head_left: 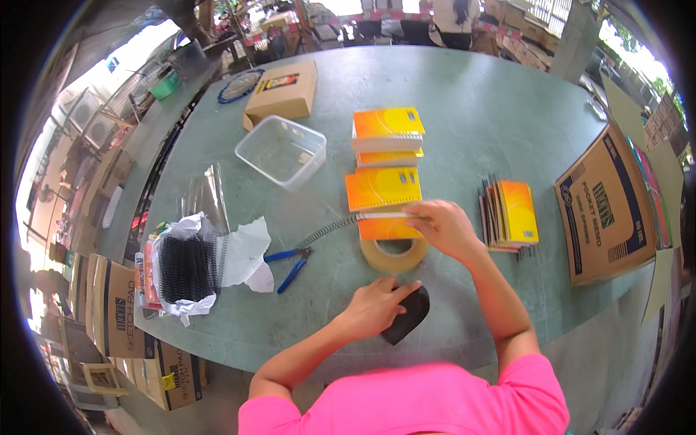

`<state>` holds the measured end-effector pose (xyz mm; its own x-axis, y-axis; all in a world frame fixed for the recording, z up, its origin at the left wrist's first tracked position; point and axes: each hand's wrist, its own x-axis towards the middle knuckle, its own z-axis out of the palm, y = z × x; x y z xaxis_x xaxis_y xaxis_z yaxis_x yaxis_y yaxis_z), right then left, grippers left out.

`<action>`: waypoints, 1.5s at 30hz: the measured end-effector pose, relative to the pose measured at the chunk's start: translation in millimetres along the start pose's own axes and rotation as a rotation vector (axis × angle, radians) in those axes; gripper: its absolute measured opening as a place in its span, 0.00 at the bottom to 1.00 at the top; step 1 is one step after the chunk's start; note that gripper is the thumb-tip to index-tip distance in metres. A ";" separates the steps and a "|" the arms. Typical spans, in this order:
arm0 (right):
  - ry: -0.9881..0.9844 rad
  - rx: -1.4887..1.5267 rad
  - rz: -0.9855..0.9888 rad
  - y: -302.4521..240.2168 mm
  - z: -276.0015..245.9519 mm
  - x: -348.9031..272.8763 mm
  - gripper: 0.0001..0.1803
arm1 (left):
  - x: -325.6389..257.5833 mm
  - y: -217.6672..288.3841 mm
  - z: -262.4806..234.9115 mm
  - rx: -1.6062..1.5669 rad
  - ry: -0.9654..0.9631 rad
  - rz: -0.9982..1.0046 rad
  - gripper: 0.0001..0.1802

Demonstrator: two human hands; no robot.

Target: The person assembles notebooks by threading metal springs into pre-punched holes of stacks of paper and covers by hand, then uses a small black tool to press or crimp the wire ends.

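Note:
My right hand [440, 226] pinches the right end of a small memo pad [388, 229] with an orange-yellow cover. A thin black spiral coil [326, 232] trails leftward from the pad's upper edge. Partly under the pad lies a wide roll of tape [391, 259]. My left hand [373, 308] rests on the upper left of a black rounded piece [410, 319], index finger stretched out and thumb apart. Blue-handled cutting pliers [291, 267] lie open just below the coil's left end. Beyond my right hand stand more stacked memo pads [383, 187].
Farther back are another pad stack [388, 125], a clear plastic tub [283, 152] and a cardboard box [284, 90]. Left, black coils [187, 268] lie on crumpled white paper [246, 254]. Upright coil-bound pads [513, 214] and a large carton [605, 206] stand right. A person [455, 22] is beyond.

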<state>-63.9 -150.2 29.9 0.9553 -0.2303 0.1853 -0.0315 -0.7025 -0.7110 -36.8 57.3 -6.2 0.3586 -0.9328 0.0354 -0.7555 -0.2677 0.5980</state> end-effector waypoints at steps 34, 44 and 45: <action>0.014 0.718 0.097 33.7 24.2 -12.5 0.09 | 38.1 -13.9 -69.6 0.166 0.629 0.156 0.17; 0.070 0.924 0.078 37.6 25.9 -17.2 0.14 | 51.4 1.8 -87.3 0.043 0.890 0.152 0.18; 0.066 0.891 0.047 44.8 28.3 -16.3 0.14 | 54.5 0.7 -84.8 0.086 0.820 0.152 0.18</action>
<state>-72.6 -158.9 -24.2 0.9391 -0.3032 0.1615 0.1958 0.0861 -0.9769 28.7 26.7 64.1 0.5094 -0.4981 0.7017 -0.8551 -0.2016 0.4776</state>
